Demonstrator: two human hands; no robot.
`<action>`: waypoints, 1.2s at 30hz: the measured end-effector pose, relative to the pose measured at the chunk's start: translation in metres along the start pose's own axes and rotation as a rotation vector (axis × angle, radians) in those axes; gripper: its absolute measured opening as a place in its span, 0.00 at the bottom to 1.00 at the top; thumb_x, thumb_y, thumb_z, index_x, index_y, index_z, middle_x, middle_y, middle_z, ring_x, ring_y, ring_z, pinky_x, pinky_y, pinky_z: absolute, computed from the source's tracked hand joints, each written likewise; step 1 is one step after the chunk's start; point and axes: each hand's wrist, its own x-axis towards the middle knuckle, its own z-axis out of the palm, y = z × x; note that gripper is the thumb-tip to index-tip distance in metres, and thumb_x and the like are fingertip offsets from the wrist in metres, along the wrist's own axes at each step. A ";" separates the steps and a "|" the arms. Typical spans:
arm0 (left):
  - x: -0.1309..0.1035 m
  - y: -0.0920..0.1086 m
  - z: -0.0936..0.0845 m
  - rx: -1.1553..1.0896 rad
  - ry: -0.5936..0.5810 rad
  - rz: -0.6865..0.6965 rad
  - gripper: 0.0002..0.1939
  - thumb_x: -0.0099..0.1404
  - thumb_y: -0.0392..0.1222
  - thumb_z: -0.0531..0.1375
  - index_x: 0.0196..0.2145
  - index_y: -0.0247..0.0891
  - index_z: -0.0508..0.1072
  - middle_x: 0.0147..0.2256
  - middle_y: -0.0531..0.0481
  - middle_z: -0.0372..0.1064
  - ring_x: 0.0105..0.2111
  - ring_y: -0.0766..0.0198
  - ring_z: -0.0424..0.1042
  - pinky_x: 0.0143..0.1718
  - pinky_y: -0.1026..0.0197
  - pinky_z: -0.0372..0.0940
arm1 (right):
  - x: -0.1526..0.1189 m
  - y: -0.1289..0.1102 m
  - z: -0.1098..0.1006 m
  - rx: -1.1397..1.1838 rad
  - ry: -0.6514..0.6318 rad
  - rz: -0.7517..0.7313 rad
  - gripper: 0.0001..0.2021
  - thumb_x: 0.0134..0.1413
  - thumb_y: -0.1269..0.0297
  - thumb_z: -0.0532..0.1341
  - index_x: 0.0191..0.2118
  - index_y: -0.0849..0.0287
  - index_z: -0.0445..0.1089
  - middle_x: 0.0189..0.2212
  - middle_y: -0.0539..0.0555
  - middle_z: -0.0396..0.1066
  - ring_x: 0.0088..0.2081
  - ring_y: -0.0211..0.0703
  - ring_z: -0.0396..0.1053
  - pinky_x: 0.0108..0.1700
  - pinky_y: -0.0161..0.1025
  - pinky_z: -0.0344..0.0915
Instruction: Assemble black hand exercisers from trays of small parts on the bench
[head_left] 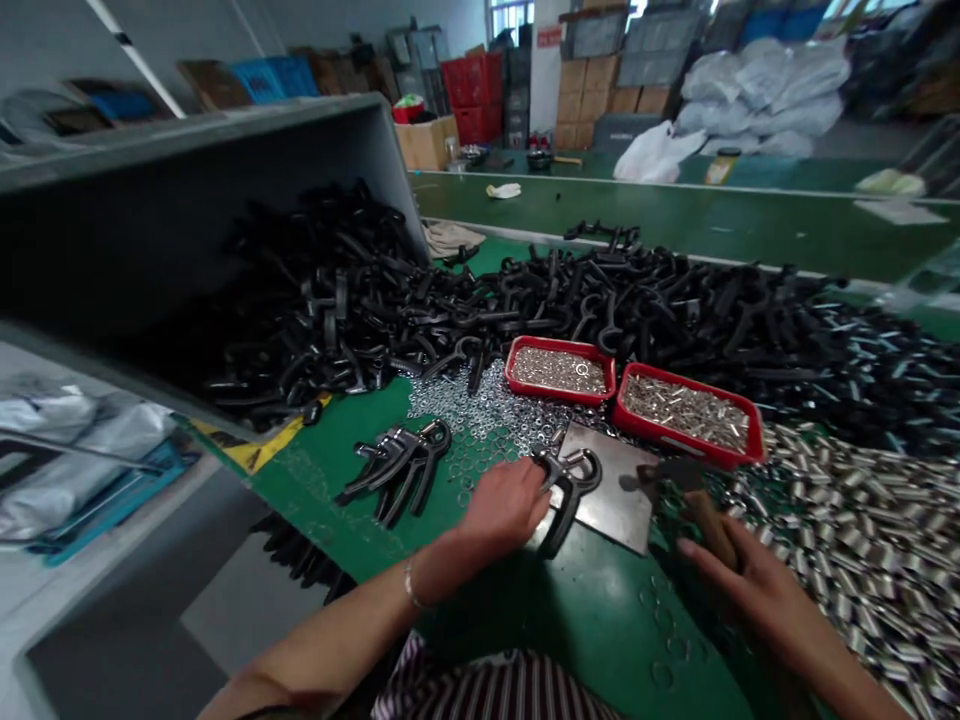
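My left hand (506,503) is closed on a black handle part (568,505) with a curved upper end and a shiny metal piece. The part rests over the left side of a flat metal plate (611,480). In my right hand (757,575) is a hammer, gripped by its wooden handle (711,527). The dark hammer head (667,474) is above the plate's right edge, apart from the handle part. To the left of my left hand lies a small group of similar black handle parts (405,465) with metal pieces fitted.
Behind the plate stand a red tray of small metal pieces (540,343) and a red tray of pins (690,382). Loose rings (480,410) lie left, metal sleeves (862,530) right. Black parts (637,300) are heaped behind, spilling from a tipped grey bin (386,150).
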 end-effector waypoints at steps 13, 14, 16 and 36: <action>-0.086 -0.105 -0.059 0.332 -0.015 -0.418 0.18 0.73 0.54 0.50 0.41 0.37 0.70 0.38 0.42 0.72 0.36 0.55 0.74 0.33 0.59 0.65 | -0.015 0.075 0.027 -0.496 0.247 -0.489 0.26 0.59 0.48 0.56 0.58 0.57 0.68 0.43 0.62 0.73 0.44 0.58 0.71 0.50 0.55 0.68; -0.075 -0.110 -0.065 0.324 0.009 -0.424 0.19 0.73 0.54 0.49 0.41 0.37 0.70 0.38 0.43 0.73 0.36 0.55 0.75 0.34 0.60 0.65 | -0.012 0.074 0.028 -0.541 0.279 -0.524 0.26 0.61 0.49 0.55 0.59 0.57 0.66 0.43 0.63 0.72 0.43 0.58 0.71 0.49 0.55 0.68; -0.048 -0.128 -0.077 0.311 0.062 -0.442 0.18 0.74 0.51 0.47 0.43 0.37 0.71 0.40 0.41 0.73 0.39 0.55 0.75 0.38 0.60 0.65 | -0.009 0.073 0.029 -0.603 0.317 -0.582 0.24 0.62 0.52 0.54 0.60 0.57 0.66 0.43 0.63 0.71 0.41 0.57 0.70 0.47 0.56 0.68; 0.057 -0.126 -0.044 0.334 -0.102 -0.088 0.15 0.69 0.40 0.48 0.41 0.39 0.75 0.42 0.39 0.71 0.44 0.49 0.72 0.45 0.54 0.64 | -0.053 0.040 0.045 -0.339 0.342 -0.551 0.11 0.66 0.63 0.53 0.46 0.53 0.72 0.46 0.59 0.72 0.48 0.53 0.66 0.51 0.54 0.62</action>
